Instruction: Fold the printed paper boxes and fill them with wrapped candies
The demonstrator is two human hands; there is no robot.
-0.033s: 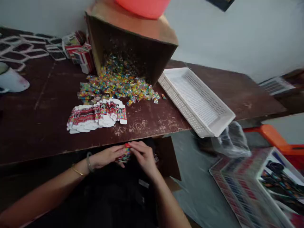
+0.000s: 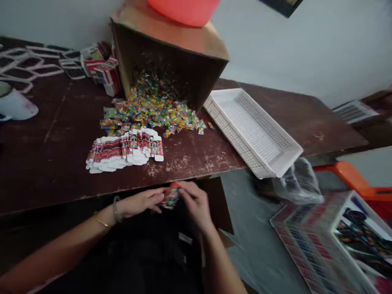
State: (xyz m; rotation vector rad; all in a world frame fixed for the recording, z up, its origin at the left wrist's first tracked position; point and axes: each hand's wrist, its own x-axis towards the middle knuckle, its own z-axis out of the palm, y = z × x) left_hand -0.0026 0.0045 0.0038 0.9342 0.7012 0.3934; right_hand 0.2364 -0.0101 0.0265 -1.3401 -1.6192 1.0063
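Over my lap, just below the table edge, my right hand (image 2: pixel 197 202) pinches a small printed box (image 2: pixel 171 197) with a red end and a multicoloured side, slightly blurred. My left hand (image 2: pixel 145 202) is at the box's left side with its fingers apart; whether a fingertip still touches the box is unclear. Flat white and red box blanks (image 2: pixel 122 151) lie in an overlapping row on the table in front of my hands. Behind them, a heap of small wrapped candies (image 2: pixel 150 112) spills from a cardboard box (image 2: pixel 174 38) lying on its side.
A white plastic basket (image 2: pixel 257 130) overhangs the table's front edge at right. A red tub (image 2: pixel 186 10) sits on the cardboard box. An enamel mug (image 2: pixel 16 104) stands at far left. Open carton flaps (image 2: pixel 219 204) are below the table, and a filled crate (image 2: pixel 339 228) is at lower right.
The small box has shifted right with my right hand. My left hand's fingers have loosened from around it and now sit at its left side.
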